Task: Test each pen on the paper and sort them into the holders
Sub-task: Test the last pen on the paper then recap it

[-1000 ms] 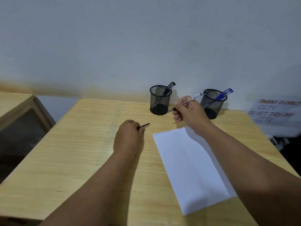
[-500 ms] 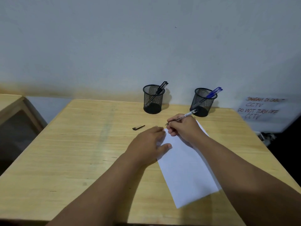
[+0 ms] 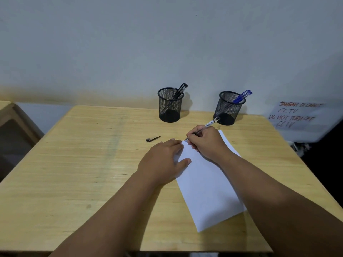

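My right hand point(image 3: 206, 141) grips a clear-barrelled pen point(image 3: 209, 124), its tip down at the far left corner of the white paper point(image 3: 207, 186). My left hand point(image 3: 163, 160) lies flat, its fingers pressing the paper's left edge. A black pen cap point(image 3: 153, 138) lies on the wooden table point(image 3: 83, 173) just beyond my left hand. At the back stand two black mesh holders: the left holder point(image 3: 169, 105) has black pens point(image 3: 181, 89) in it, the right holder point(image 3: 229, 108) has blue pens point(image 3: 241, 96).
A plain wall rises right behind the holders. A handwritten CCTV notice point(image 3: 295, 115) hangs beyond the table's right edge. Another wooden piece of furniture point(image 3: 11, 119) stands off to the left.
My left hand set the black cap down on the table and moved right onto the paper. My right hand brought the pen down from the air to the paper's far corner.
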